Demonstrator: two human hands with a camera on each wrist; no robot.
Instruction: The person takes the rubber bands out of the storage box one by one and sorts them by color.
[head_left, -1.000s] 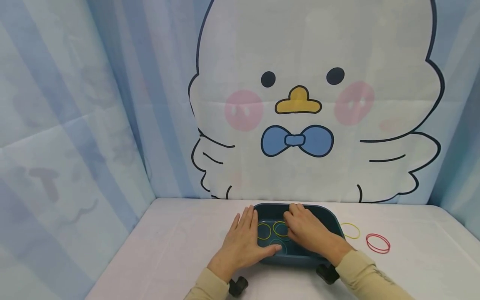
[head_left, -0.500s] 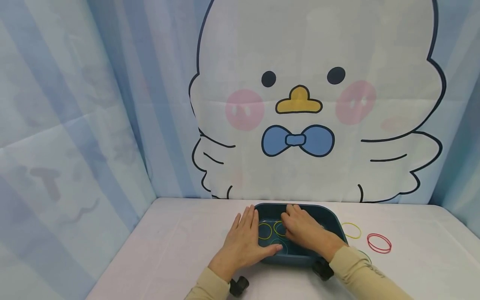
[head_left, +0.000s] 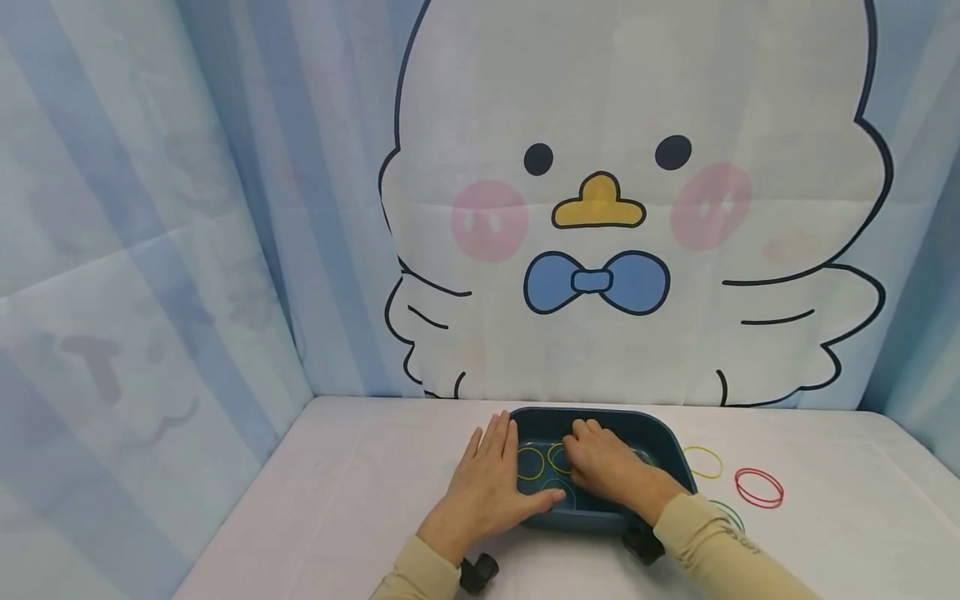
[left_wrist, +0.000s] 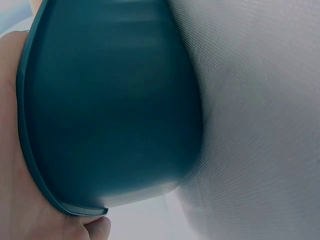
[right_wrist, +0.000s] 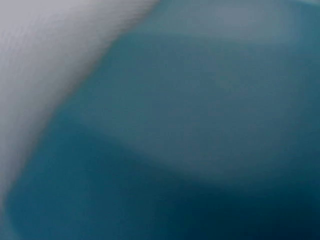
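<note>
At lower centre, the left hand [head_left: 491,487] lies flat-fingered against the teal basin [head_left: 660,437]; the right hand [head_left: 603,468], fingers bent, reaches inside among rubber bands [head_left: 529,462]; whether it holds one, I cannot tell.

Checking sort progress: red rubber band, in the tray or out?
Out. The red rubber band lies on the table, right of the teal tray.

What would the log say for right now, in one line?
left hand rests on tray rim | right hand inside tray, over yellow band | red bands on table
</note>
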